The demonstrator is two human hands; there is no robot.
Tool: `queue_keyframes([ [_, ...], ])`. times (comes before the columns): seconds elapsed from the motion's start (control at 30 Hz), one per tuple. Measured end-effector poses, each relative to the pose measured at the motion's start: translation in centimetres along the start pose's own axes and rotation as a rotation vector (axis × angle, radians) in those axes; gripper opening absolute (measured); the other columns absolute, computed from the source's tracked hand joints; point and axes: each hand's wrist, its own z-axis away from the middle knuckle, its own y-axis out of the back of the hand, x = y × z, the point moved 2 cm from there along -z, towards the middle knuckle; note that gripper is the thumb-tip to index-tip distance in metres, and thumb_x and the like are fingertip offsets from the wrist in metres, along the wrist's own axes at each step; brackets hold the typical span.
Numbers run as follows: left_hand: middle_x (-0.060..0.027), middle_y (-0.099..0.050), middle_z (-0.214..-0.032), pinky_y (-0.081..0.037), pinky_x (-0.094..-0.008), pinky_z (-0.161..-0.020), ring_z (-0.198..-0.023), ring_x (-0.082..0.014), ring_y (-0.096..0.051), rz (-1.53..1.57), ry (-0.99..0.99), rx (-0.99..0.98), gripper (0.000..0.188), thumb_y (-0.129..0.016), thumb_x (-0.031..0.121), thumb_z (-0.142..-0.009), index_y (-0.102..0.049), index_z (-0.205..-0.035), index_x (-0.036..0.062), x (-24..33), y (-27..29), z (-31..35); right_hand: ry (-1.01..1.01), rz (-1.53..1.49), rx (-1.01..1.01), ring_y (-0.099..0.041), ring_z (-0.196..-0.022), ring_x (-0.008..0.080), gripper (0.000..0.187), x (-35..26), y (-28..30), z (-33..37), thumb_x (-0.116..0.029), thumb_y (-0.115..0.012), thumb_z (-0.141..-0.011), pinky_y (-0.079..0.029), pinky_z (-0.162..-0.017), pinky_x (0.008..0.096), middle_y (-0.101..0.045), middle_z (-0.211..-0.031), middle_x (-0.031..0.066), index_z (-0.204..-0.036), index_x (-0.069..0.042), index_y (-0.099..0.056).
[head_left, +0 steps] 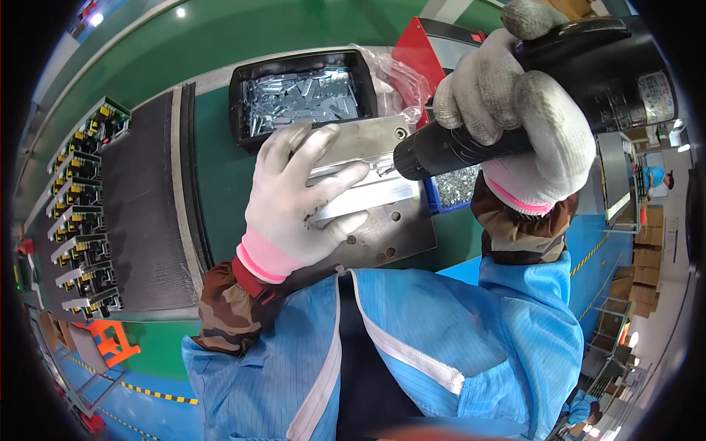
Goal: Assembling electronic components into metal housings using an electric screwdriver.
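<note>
My right hand (pixel 515 110), in a grey-white knit glove with a pink cuff, is closed round a black power screwdriver (pixel 448 147). The tool lies nearly level, its nose toward the left, with the tip over a bright metal bar (pixel 375 197). My left hand (pixel 294 195), in a white glove with a pink cuff, steadies that bar. Its index finger and thumb lie on either side of the bar, while the other fingers spread toward the back. Beneath the bar is a steel fixture plate (pixel 382 231) with round holes. Near the screwdriver tip, small details are hard to make out.
Behind my left hand stands a black bin (pixel 235 99) of small metal strips. A blue tray (pixel 441 206) of screws sits right of the plate, under the tool. A red box (pixel 419 51) stands behind. At left, a dark belt (pixel 143 198) carries several circuit-board assemblies (pixel 77 220).
</note>
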Motion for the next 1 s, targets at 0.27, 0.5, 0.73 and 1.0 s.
queue_keyframes([
  [0.27, -0.0136, -0.053, -0.118, -0.038, -0.0483, -0.093, -0.108, -0.0383, -0.047, -0.002, 0.016, 0.004, 0.044, -0.076, 0.027, -0.057, -0.068, -0.099, 0.0187, -0.3, 0.0, 0.1, -0.087, 0.229, 0.335, -0.045, -0.057, 0.0127, 0.027, 1.2, -2.4, -0.3, -0.017, -0.05, -0.089, -0.041, -0.064, 0.0332, -0.042, -0.067, 0.0008, -0.114, -0.008, -0.043],
  [0.5, -0.0154, -0.048, -0.121, -0.04, -0.0475, -0.091, -0.109, -0.0397, -0.046, -0.036, 0.128, 0.138, 0.072, -0.078, 0.033, -0.054, -0.052, -0.117, 0.0098, -0.2, 0.2, -0.1, -0.069, 0.172, 0.176, -0.044, -0.046, 0.0157, 0.013, 2.0, -2.4, -0.5, -0.005, -0.053, -0.085, -0.042, -0.054, 0.0326, -0.046, -0.062, 0.0059, -0.092, -0.006, -0.042],
  [0.73, -0.019, -0.048, -0.121, -0.042, -0.0458, -0.091, -0.109, -0.0403, -0.047, -0.032, 0.128, -0.023, 0.082, -0.08, 0.036, -0.055, -0.047, -0.122, 0.0029, -0.2, 0.2, -0.2, -0.038, 0.679, 0.701, -0.047, -0.047, 0.0169, 0.02, 1.6, -5.6, -0.7, 0.009, -0.045, -0.079, -0.045, -0.052, 0.0344, -0.05, -0.061, 0.01, -0.097, 0.002, -0.049],
  [1.0, -0.0197, -0.048, -0.119, -0.041, -0.0483, -0.09, -0.109, -0.0417, -0.045, -0.082, 0.058, 0.073, 0.075, -0.077, 0.04, -0.059, -0.048, -0.117, 0.0033, -0.1, -0.2, 0.2, -0.057, 0.824, 0.915, -0.061, -0.07, 0.0138, 0.034, 1.6, -6.2, -0.7, -0.01, -0.072, -0.063, -0.05, -0.068, 0.0278, -0.065, -0.081, 0.0064, -0.094, -0.002, -0.059],
])
